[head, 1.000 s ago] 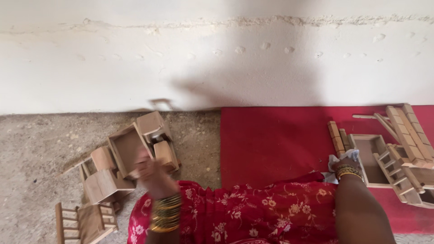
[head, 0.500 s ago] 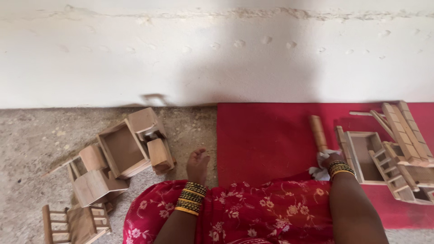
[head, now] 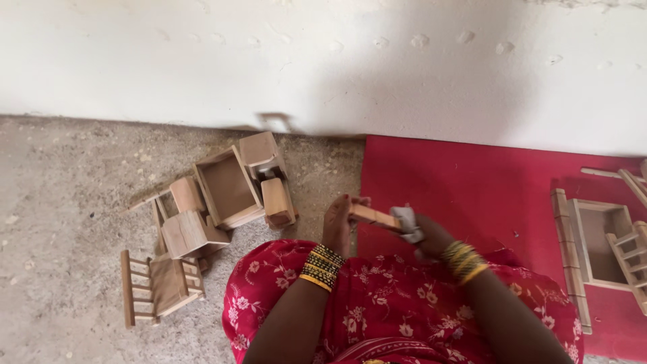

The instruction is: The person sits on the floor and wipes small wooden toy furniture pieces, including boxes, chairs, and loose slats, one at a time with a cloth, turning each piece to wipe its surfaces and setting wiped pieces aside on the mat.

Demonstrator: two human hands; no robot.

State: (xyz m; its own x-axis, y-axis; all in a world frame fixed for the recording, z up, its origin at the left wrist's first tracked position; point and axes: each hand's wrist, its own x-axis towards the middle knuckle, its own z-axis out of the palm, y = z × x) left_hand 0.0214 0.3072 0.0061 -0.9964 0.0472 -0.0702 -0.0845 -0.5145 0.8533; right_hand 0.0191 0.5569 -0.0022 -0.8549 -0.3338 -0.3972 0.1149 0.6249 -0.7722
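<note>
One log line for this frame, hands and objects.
left hand: holds wooden stick | right hand: grey cloth on stick | floor: wooden miniatures

The left hand (head: 338, 222) and right hand (head: 431, 236) are gripping a matt bare-wood stick (head: 375, 216) and pale cloth (head: 407, 222); rough concrete floor (head: 60, 202) is meeting a red cloth mat (head: 458, 182)

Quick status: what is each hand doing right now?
Left hand: closed on one end of a small wooden piece.
Right hand: closed on a pale grey scrap, pressed to the piece's other end.
</note>
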